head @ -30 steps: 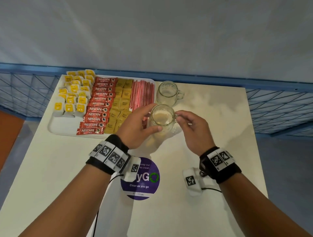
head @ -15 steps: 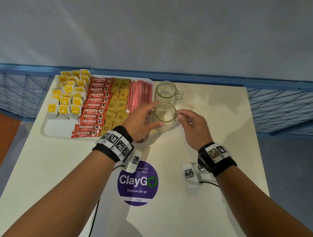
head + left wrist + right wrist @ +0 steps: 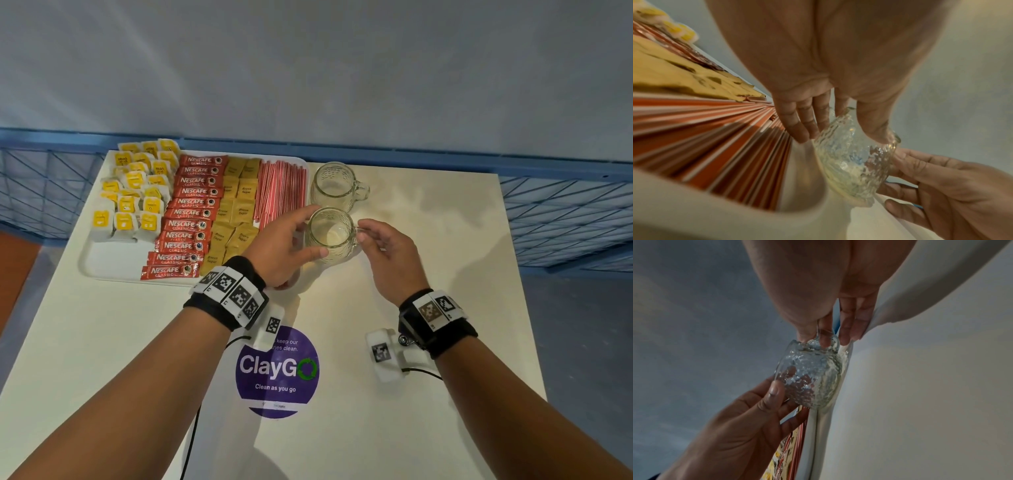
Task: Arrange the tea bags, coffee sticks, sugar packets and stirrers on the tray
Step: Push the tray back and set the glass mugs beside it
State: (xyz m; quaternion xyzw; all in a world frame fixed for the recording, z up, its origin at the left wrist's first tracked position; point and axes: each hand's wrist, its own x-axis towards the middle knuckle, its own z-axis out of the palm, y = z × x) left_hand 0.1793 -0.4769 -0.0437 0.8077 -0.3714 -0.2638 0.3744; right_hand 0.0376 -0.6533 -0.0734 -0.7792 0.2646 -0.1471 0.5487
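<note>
tray (image 3: 102,263) far-left on table: tea bags (image 3: 137,192), 11 coffee sticks (image 3: 191,212), sugar packets (image 3: 236,209), stirrers (image 3: 279,192) in columns | 2 glass mugs: left hand (image 3: 281,245) fingers wrap near mug (image 3: 329,233), right hand (image 3: 390,253) pinches handle; other mug (image 3: 334,186) behind | white table (image 3: 428,240), purple sticker (image 3: 277,371), blue railing (image 3: 565,219)

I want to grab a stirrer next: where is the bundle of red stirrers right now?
In the head view the red stirrers lie along the right end of the white tray, between the brown sugar packets and the far glass mug.
</note>
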